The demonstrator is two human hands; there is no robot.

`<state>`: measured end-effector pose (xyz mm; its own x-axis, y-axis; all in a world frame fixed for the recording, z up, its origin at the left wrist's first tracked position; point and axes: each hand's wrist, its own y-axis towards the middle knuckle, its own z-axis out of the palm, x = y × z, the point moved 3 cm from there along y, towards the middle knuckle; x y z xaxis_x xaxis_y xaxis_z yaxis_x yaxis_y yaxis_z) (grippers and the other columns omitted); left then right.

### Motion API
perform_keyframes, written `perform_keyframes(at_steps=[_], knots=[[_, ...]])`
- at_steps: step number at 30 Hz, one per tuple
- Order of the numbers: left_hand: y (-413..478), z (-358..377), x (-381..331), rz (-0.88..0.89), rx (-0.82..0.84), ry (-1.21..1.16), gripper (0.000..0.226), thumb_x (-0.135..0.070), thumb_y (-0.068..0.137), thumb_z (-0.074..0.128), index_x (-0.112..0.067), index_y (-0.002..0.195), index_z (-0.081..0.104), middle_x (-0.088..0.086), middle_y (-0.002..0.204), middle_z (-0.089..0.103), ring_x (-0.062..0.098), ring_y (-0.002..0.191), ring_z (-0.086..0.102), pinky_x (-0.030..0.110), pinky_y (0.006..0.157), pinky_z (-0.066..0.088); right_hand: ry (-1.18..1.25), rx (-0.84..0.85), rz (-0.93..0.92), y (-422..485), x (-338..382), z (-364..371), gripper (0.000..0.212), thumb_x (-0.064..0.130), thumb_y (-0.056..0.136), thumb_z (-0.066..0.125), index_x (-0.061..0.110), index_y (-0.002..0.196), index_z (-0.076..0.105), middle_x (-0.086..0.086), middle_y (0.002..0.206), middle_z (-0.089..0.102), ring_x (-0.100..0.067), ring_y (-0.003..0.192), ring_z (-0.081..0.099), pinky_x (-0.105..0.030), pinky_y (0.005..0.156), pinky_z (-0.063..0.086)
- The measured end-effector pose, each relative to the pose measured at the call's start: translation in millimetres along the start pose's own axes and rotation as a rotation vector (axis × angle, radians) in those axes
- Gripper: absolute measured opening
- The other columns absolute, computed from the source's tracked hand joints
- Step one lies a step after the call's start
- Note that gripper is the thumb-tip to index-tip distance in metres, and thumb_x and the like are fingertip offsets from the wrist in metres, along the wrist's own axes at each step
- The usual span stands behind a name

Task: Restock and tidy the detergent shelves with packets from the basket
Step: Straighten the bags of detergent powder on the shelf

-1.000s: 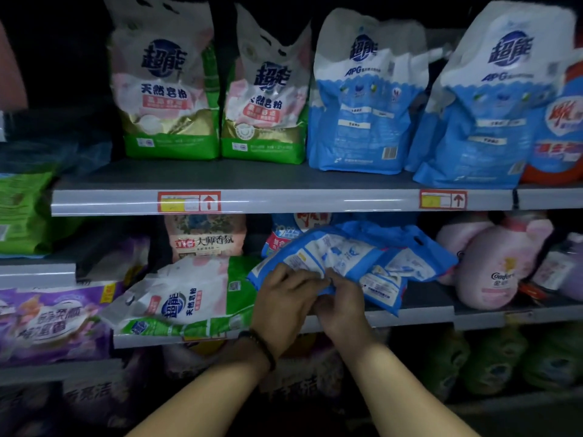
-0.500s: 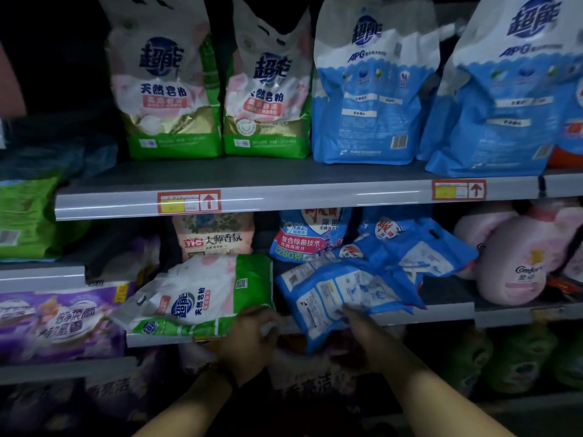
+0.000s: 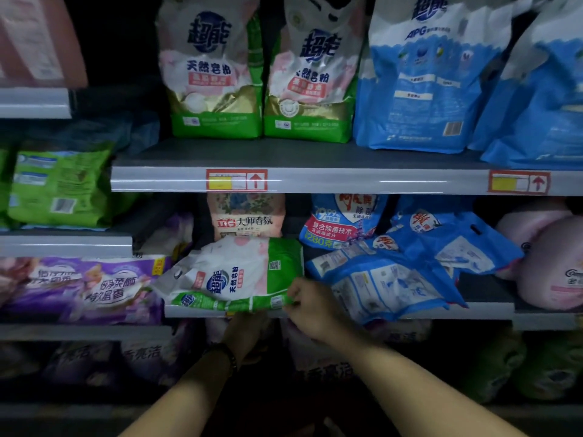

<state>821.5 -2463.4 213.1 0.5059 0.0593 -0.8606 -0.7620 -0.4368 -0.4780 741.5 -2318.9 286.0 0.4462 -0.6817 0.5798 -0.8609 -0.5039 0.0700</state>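
**Item:** one white-and-green plastic detergent packet (image 3: 236, 275). It has pink blotches on its face, a round blue logo, and a green band along the near edge and the right end.

**Position:** it lies flat on the grey middle shelf (image 3: 492, 310) with its near edge over the lip, just above the left hand.

**Hands:**
- Right hand (image 3: 310, 310): thumb and fingers pinch the packet's near right corner.
- Left hand (image 3: 247, 331): under the shelf lip beneath the packet, with a dark band at the wrist. The fingers are in shadow, so I cannot tell its grip.

**Behind the packet:** one upright pink floral packet (image 3: 246, 216).

**Right of the right hand:**
- Slumped blue-and-white packets (image 3: 388, 285), overlapping; about three, exact count unclear.
- One upright blue packet (image 3: 340, 222) behind them.
- Farther right, pink bottles (image 3: 549, 263), blurred.

**Left of the left hand:** purple packets (image 3: 88, 288) lying flat, count unclear.

**Above both hands, on the upper shelf (image 3: 315, 156):**
- Two upright white-and-green bags (image 3: 214, 74).
- Two upright blue-and-white bags (image 3: 422, 89).
- Two red-framed price tags (image 3: 236, 180) on its lip.
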Motion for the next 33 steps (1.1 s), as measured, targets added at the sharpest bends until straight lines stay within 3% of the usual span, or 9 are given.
perform_keyframes(at_steps=[5,9,12,15,18,22,26,30,33], knots=[[-6,-25,1,-0.066,0.104,-0.108,0.031,-0.048,0.098,0.060,-0.018,0.105,0.064,0.008,0.088,0.065,0.021,0.065,0.063,0.024,0.059,0.050,-0.434,0.089,-0.094,28,21,32,0.093,0.030,0.090,0.076,0.022,0.165,0.021,-0.019,0.169,0.015,-0.045,0.156,0.017,-0.052,0.125,0.029],[-1,-35,13,-0.059,0.108,-0.176,0.040,-0.056,0.086,0.069,-0.023,0.108,0.068,0.004,0.083,0.072,0.023,0.070,0.068,0.030,0.071,0.051,-0.490,0.220,-0.048,52,7,51,0.104,0.023,0.095,0.069,0.019,0.169,-0.003,-0.017,0.175,-0.017,-0.039,0.163,-0.009,-0.052,0.129,0.024],[4,-32,22,-0.087,0.088,-0.228,0.036,-0.059,0.093,0.062,-0.036,0.120,0.068,0.004,0.104,0.081,0.030,0.094,0.077,0.039,0.085,0.055,-0.589,0.178,-0.050,62,1,62,0.073,0.010,0.106,0.046,0.017,0.169,0.010,-0.019,0.177,0.000,-0.038,0.164,0.000,-0.051,0.124,0.036],[6,-29,19,-0.089,0.102,-0.306,0.048,-0.067,0.094,0.055,-0.031,0.123,0.067,0.006,0.110,0.080,0.033,0.102,0.075,0.040,0.087,0.055,-0.571,0.132,-0.042,66,14,47,0.060,0.005,0.105,0.040,0.025,0.162,0.034,-0.015,0.167,0.032,-0.037,0.156,0.030,-0.051,0.110,0.052],[4,-27,0,-0.070,0.141,-0.448,0.063,-0.073,0.091,0.053,-0.014,0.104,0.072,0.007,0.094,0.077,0.027,0.086,0.071,0.039,0.086,0.053,-0.601,0.074,-0.093,61,34,27,0.049,0.009,0.104,0.041,0.030,0.147,0.054,-0.011,0.140,0.063,-0.037,0.128,0.063,-0.047,0.095,0.057],[-11,-32,-30,-0.013,0.203,-0.761,0.063,-0.065,0.095,0.055,-0.009,0.109,0.083,0.014,0.105,0.080,0.026,0.085,0.078,0.037,0.085,0.060,-0.617,0.059,-0.151,32,57,11,0.042,0.008,0.100,0.050,0.029,0.134,0.061,-0.008,0.126,0.073,-0.036,0.112,0.073,-0.046,0.088,0.060],[-33,-23,-37,-0.025,0.284,-0.887,0.084,-0.075,0.091,0.054,-0.004,0.133,0.070,0.027,0.135,0.066,0.039,0.122,0.066,0.054,0.117,0.043,-0.593,0.095,-0.184,-13,74,7,0.033,0.019,0.100,0.056,0.031,0.130,0.058,-0.004,0.126,0.073,-0.034,0.115,0.072,-0.044,0.090,0.058],[-42,-17,-31,-0.081,0.157,-0.898,0.062,-0.047,0.097,0.059,-0.001,0.139,0.063,0.027,0.119,0.073,0.038,0.093,0.076,0.047,0.078,0.062,-0.583,0.052,-0.225,-46,85,0,0.027,0.022,0.102,0.052,0.030,0.127,0.057,-0.006,0.123,0.073,-0.035,0.115,0.071,-0.043,0.088,0.056],[-55,-16,-22,-0.056,0.117,-0.879,0.049,-0.030,0.097,0.059,-0.002,0.138,0.062,0.026,0.116,0.074,0.038,0.094,0.075,0.048,0.073,0.063,-0.548,0.051,-0.300,-66,82,-10,0.035,0.039,0.101,0.051,0.039,0.136,0.052,-0.005,0.126,0.073,-0.035,0.115,0.071,-0.042,0.089,0.056]])
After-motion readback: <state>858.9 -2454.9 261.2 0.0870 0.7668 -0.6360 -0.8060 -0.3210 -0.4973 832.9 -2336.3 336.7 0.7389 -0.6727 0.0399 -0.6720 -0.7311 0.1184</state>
